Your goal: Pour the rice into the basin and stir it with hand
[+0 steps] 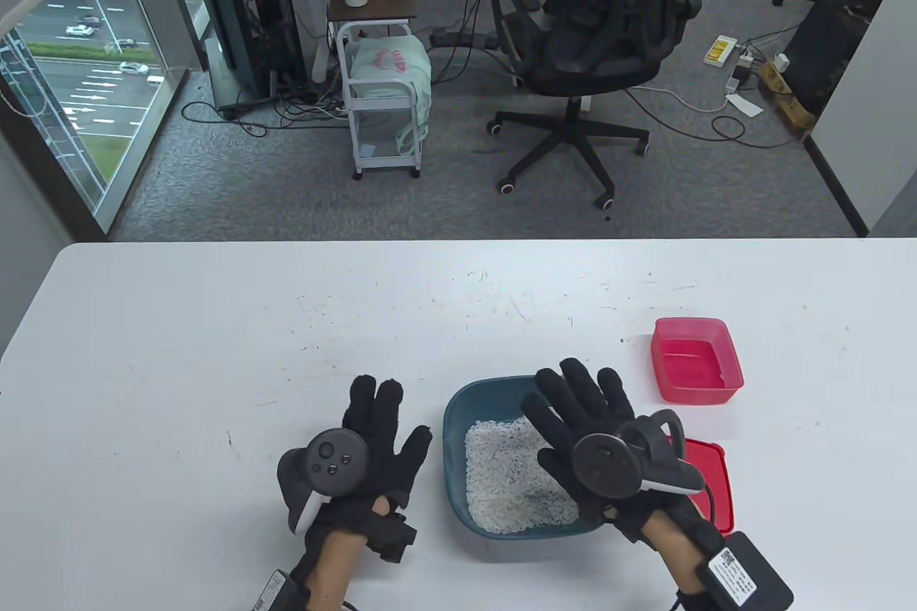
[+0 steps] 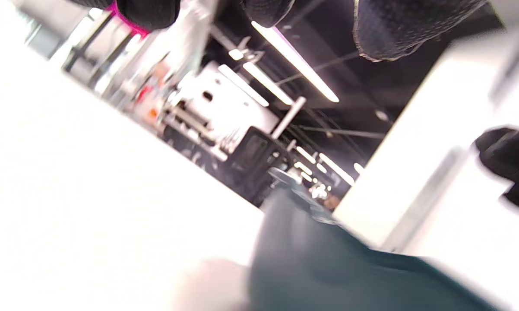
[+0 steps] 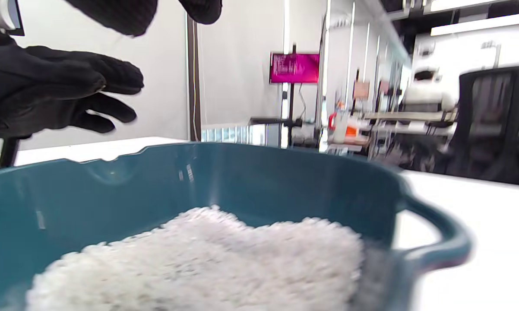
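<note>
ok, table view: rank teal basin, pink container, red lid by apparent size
1. Teal basin, clearly the largest.
2. Pink container.
3. Red lid, though the right hand covers part of it, so its rank against the container is unsure.

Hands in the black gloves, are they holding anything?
Nothing. The left hand is spread open beside the basin; the right hand hovers open over the rice.

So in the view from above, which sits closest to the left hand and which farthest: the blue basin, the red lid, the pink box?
From the left hand:
1. Blue basin, just to its right.
2. Red lid, beyond the basin, partly under the right hand.
3. Pink box, far right, farther up the table.
</note>
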